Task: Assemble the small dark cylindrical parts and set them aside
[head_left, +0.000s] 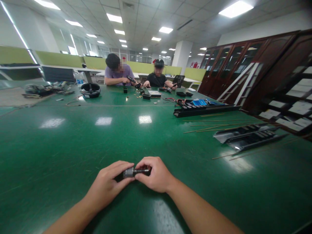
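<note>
Low in the middle of the head view, both my hands are on one small tool-like piece, with a thick grey cylinder and a thin dark shaft with a shiny tip. The kind of tool cannot be made out. My left hand is closed around the grey cylinder, fingers above and thumb below. My right hand pinches the shaft close to where it meets the cylinder, and its tip points right, into the curl of that hand. The piece lies roughly level, just over the green tabletop; part of its left end is hidden by my left fingers.
Across the green table two people sit handling dark devices. Black metal channels and thin rods lie to the right, near a longer black rail. A black headset rests at the far left. A stepladder leans behind.
</note>
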A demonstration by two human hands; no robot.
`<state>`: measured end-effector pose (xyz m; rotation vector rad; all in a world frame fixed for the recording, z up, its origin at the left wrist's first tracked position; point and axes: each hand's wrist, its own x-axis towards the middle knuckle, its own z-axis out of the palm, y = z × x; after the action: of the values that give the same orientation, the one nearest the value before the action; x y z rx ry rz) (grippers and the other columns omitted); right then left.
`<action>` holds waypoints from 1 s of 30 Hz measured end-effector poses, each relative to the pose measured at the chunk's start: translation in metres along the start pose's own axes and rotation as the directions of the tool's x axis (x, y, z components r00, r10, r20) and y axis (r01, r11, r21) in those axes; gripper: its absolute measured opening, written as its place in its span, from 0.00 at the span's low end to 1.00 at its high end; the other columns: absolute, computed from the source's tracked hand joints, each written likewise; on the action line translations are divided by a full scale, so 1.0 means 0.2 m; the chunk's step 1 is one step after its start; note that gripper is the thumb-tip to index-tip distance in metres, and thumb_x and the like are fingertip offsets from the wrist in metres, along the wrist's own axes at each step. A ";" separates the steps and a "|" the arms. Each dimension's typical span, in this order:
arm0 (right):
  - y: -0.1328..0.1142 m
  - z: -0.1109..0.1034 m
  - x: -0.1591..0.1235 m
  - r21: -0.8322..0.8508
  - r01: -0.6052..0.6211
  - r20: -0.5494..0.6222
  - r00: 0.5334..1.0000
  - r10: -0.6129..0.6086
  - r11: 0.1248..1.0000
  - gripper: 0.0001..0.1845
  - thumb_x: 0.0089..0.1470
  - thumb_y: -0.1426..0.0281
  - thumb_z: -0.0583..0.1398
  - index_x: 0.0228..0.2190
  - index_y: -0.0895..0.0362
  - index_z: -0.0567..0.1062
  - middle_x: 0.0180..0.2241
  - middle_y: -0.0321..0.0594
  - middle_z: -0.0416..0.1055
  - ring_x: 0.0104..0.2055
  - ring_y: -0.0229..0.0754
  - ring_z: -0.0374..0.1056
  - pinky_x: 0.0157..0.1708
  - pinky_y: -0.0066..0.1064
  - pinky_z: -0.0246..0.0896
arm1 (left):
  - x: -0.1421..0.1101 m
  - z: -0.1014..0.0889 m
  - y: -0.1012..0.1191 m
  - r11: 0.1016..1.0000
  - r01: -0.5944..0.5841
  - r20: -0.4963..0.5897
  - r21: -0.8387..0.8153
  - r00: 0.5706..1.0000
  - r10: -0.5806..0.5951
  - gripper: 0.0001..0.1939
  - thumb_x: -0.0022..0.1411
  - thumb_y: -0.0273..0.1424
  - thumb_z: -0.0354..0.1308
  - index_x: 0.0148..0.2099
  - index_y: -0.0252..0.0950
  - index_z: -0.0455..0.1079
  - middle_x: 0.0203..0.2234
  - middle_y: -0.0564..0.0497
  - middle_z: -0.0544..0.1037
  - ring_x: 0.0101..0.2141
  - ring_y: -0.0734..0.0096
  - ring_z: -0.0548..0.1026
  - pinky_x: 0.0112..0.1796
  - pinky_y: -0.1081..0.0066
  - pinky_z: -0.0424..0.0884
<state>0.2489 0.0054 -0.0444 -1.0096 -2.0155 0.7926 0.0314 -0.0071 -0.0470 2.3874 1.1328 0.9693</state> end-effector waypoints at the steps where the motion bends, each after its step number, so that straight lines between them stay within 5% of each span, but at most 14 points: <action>1: 0.00 0.00 0.00 0.000 0.001 0.003 1.000 -0.001 1.000 0.06 0.47 0.72 0.66 0.32 0.56 0.79 0.28 0.35 0.74 0.29 0.37 0.68 0.31 0.26 0.59 | 0.00 0.00 0.00 1.000 0.000 -0.003 0.003 1.000 0.000 0.14 0.63 0.34 0.62 0.51 0.41 0.74 0.42 0.48 0.80 0.42 0.66 0.78 0.44 0.71 0.76; 30: -0.01 -0.01 0.00 0.007 -0.030 -0.035 0.999 0.031 1.000 0.04 0.48 0.70 0.66 0.29 0.57 0.80 0.26 0.35 0.74 0.27 0.36 0.67 0.29 0.26 0.57 | 0.02 -0.01 0.02 1.000 0.005 -0.055 0.026 0.999 -0.004 0.13 0.61 0.34 0.63 0.49 0.40 0.76 0.40 0.49 0.81 0.39 0.67 0.79 0.42 0.72 0.76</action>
<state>0.2499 0.0055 -0.0423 -1.0457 -1.9712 0.7919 0.0341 -0.0068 -0.0408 2.3909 1.1767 1.0302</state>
